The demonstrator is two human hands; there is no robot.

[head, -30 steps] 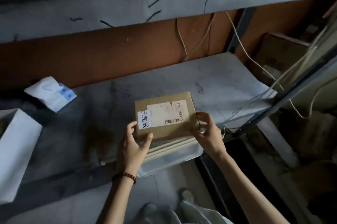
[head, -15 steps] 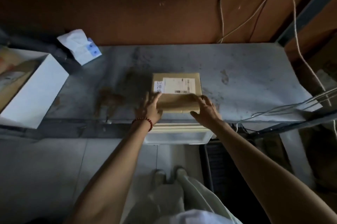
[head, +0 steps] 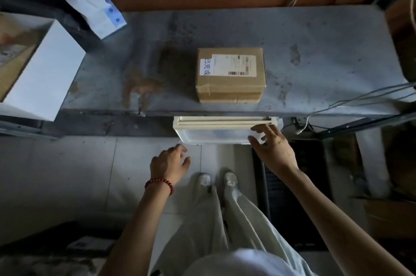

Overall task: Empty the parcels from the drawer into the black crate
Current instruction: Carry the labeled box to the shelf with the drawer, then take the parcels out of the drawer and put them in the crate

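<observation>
The parcel was just released near the shelf's front edge.
The left hand hung open below the drawer; the right hand, also open, touched its right corner, probably to pull.

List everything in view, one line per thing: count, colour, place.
parcel: one, brown cardboard, white labels, on the shelf
shelf: one, stained grey, across the middle
drawer: one, white, sticking out under the shelf's front edge
black crate: one, on the floor, right of the feet
tissue pack: one, white and blue, shelf's back left
box: one, white, open, far left
cables: several, pale, shelf's right end
shoes: two, pale, on the floor
bracelet: one, red, left wrist
left hand: empty, below the drawer's left corner
right hand: fingers spread, at the drawer's right corner
</observation>
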